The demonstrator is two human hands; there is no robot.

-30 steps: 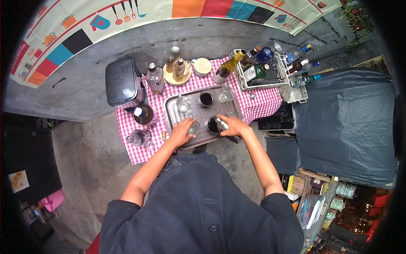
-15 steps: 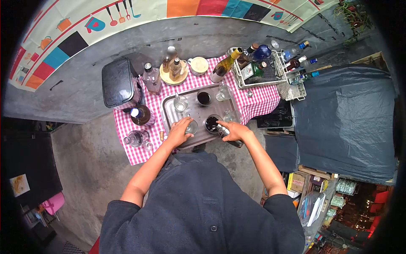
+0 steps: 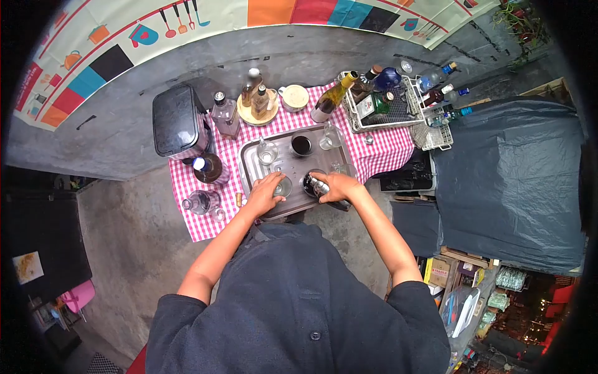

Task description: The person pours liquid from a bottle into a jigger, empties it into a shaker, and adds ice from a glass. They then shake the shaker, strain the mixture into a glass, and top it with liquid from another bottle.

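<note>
On the brown tray [image 3: 244,163] my left hand [image 3: 266,193] curls its fingers and thumb around the side of a clear glass mug [image 3: 284,186]. My right hand [image 3: 340,188] grips a small shiny cup [image 3: 319,185], tilted over a glass with dark liquid [image 3: 307,181]. The cup and the hand cover part of that glass. Behind it stands another glass of dark liquid [image 3: 301,146]. Clear glass mugs stand at the tray's back left [image 3: 267,152] and back right [image 3: 330,138]. One more clear glass [image 3: 344,169] is partly behind my right hand.
A checkered cloth [image 3: 180,215] lies under the tray. To the left are a dark bottle with a white cap [image 3: 207,168], a clear bottle [image 3: 200,203] and a black bin [image 3: 176,121]. Bottles, a wooden plate [image 3: 269,116] and a white basket [image 3: 409,119] line the back.
My right hand has moved slightly left, bringing the small shiny cup over the front glass of dark liquid. My left hand stays at the clear mug.
</note>
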